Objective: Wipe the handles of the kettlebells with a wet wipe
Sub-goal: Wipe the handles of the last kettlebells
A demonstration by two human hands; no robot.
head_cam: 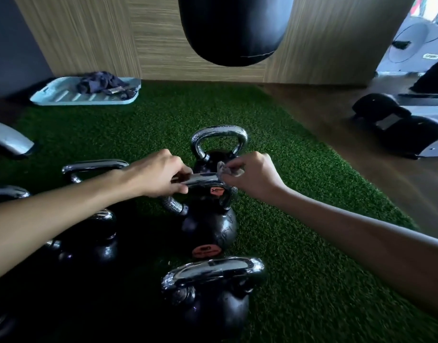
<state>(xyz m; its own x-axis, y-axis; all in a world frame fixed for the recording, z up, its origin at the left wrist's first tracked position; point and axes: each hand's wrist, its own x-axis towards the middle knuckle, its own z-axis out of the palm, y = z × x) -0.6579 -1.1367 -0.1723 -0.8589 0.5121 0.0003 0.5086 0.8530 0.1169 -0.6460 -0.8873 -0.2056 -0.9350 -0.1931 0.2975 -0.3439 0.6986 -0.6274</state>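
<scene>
Several black kettlebells with chrome handles stand on green turf. The middle kettlebell (208, 229) has an orange label, and its handle (203, 179) runs between my hands. My left hand (161, 174) grips the left end of that handle. My right hand (250, 177) pinches a crumpled grey wet wipe (229, 168) against the handle's right end. Behind it stands another kettlebell (219, 144), its handle upright. A third kettlebell (213, 293) sits closest to me. More kettlebells (89, 233) stand in shadow at the left.
A black punching bag (232, 28) hangs over the turf (312, 268) ahead. A pale blue tray (64, 97) with dark cloth lies at the back left by the wooden wall. Exercise machine bases (398, 129) stand on the wood floor at right. A grey curved part (7, 139) lies at far left.
</scene>
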